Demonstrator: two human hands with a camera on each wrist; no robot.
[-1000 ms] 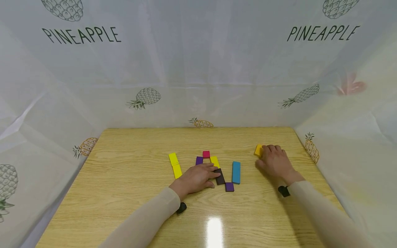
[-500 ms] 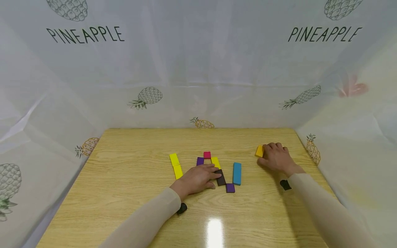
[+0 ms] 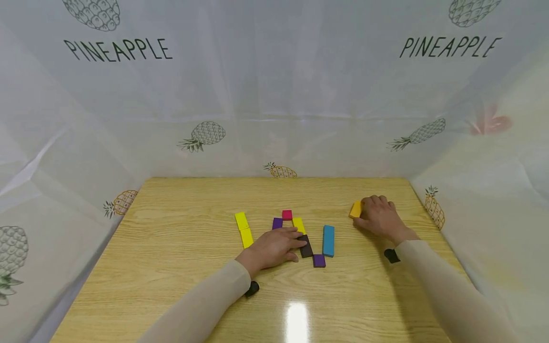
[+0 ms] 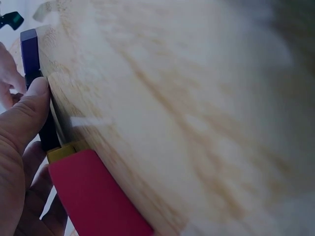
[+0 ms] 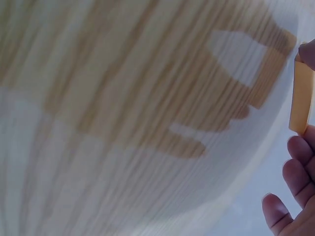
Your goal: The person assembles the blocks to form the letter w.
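Note:
My left hand [image 3: 274, 247] lies over the middle of a row of flat coloured blocks. Its fingertips rest on a black block [image 3: 306, 248] and reach the edge of a yellow block [image 3: 299, 225]. A purple block [image 3: 277, 223] is partly covered by this hand, and a red block [image 3: 287, 215] sits just beyond it. At the right, my right hand [image 3: 381, 219] pinches an orange block [image 3: 355, 209] between thumb and finger. In the right wrist view the orange block [image 5: 300, 98] appears raised off the tabletop, with the other fingers below it.
Two yellow blocks [image 3: 241, 220] lie end to end left of the left hand. A blue block [image 3: 328, 240] and a small purple block [image 3: 319, 260] lie right of the black one, their corners close. A pineapple-print sheet [image 3: 274, 95] surrounds the wooden table [image 3: 180, 205].
My right hand has shifted slightly left with the orange block since half a second ago. The left hand keeps its place on the blocks.

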